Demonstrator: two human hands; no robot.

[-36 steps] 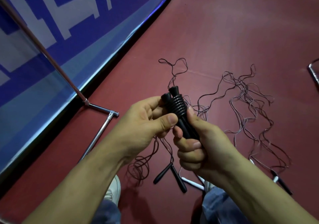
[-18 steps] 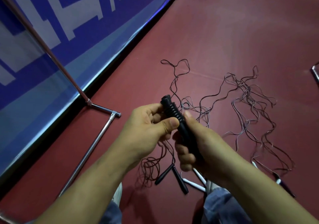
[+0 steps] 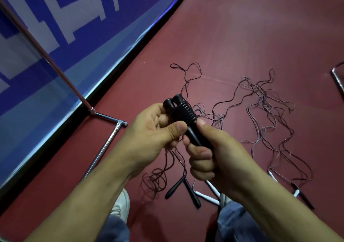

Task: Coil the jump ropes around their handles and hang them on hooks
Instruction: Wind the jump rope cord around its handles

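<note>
Two black jump rope handles (image 3: 183, 114) are held side by side, tips pointing up and away, with black rope coiled in tight turns around their upper part. My right hand (image 3: 210, 154) grips the lower ends of the pair. My left hand (image 3: 154, 131) pinches the rope beside the coil between thumb and fingers. The loose rest of this rope (image 3: 158, 176) hangs down to the red floor. More thin ropes (image 3: 264, 115) lie tangled on the floor beyond my hands.
Another pair of black handles (image 3: 183, 189) and white handles (image 3: 208, 197) lie on the floor between my knees. A chrome rack's foot (image 3: 109, 139) and slanted pole (image 3: 46, 55) stand left, before a blue and white banner (image 3: 74, 27). Another chrome part (image 3: 337, 77) shows at right.
The handle pair has turned in my hands, so both tips show again. My left hand has brought the rope round the handles, adding to the coil. The view shifted slightly.
</note>
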